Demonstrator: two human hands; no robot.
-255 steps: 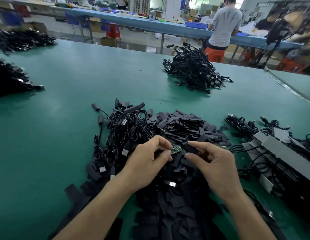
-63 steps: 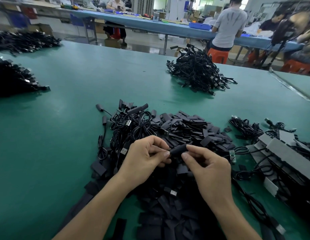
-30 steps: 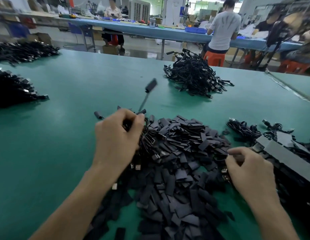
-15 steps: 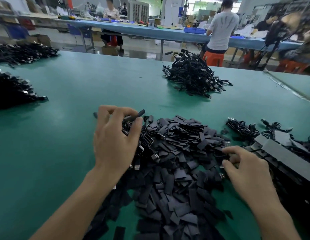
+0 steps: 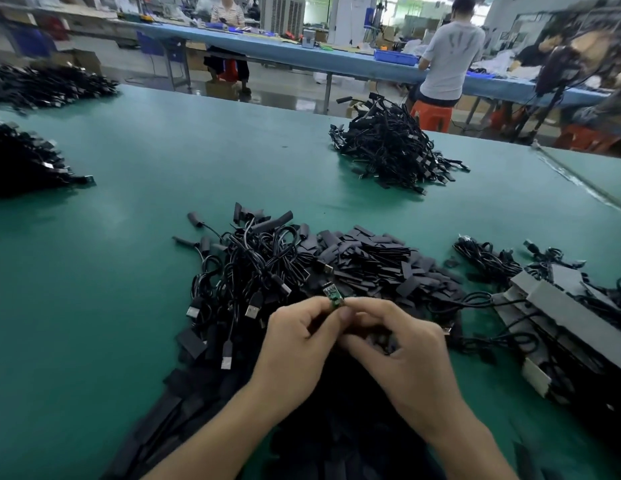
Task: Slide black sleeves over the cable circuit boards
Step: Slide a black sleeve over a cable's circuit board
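where both hands (image 5: 354, 341) meet, green circuit board (image 5: 334, 296) pinched, bare table (image 5: 111, 289) leftward

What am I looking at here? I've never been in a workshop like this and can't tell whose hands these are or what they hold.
There is no machine: a camera worn on a person's head looks down at their own two bare hands. The left hand and right hand together pinch a small green circuit board on a cable end, bare, no sleeve on it yet. On the green table below lie flat black sleeves and tangled black cables. Farther back sits another cable heap.
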